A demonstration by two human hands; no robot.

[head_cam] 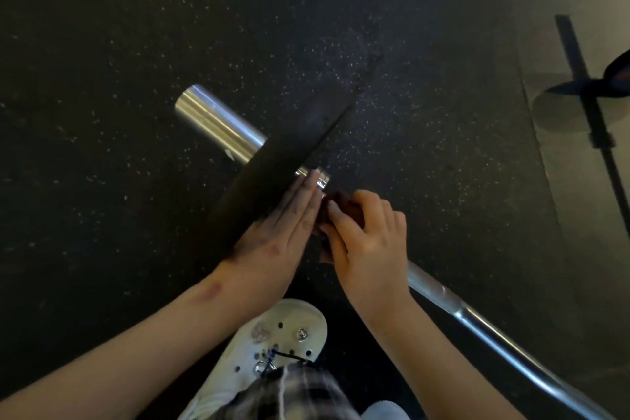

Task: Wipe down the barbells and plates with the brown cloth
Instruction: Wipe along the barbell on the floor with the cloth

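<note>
The left hand point(289, 225) lay flat, fingers straight, against the thin black weight plate point(289, 153) on the long steel barbell point(218, 123). The right hand point(368, 232) curled round the dark brown cloth point(342, 203), which was bunched on the bar just beside the plate and mostly hidden by the fingers.

Black rubber flooring point(136, 44) flecked with pale specks, spread across left and centre. Smoother grey floor point(572, 181) along the right, beyond a straight seam. Near, at bottom centre, a white perforated clog point(300, 314) dotted with charms, its heel under a plaid trouser hem point(296, 392).
</note>
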